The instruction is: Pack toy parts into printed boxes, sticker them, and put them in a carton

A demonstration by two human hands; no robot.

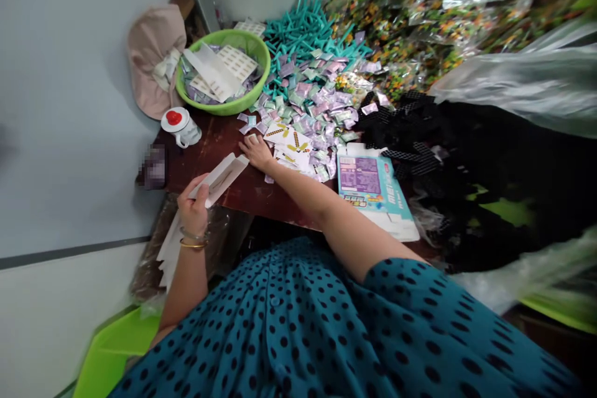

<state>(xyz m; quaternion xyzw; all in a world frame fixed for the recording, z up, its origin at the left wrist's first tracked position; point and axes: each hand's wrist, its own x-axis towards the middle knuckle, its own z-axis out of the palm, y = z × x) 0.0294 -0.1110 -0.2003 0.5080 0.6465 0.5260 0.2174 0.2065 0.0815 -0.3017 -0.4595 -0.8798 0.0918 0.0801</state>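
Observation:
My left hand [194, 204] is closed round one end of an open white box [224, 179], which it holds up over the table's front edge. My right hand [257, 152] rests at the near left edge of a heap of small pastel packets [310, 99], its fingers spread, touching or close to a few packets. Whether something small lies under its fingertips is too small to tell. White printed cards [293, 148] lie just right of that hand. A flattened blue and purple carton [368, 183] is farther right, beyond my right forearm.
A green basket [245, 101] with packets and sheets stands at the back left, beside a lidded cup [186, 129] and a pink cap [152, 62]. Teal sticks [298, 28] are piled behind the packets. Black pieces [410, 130] and colourful wrapped packets [401, 31] fill the right.

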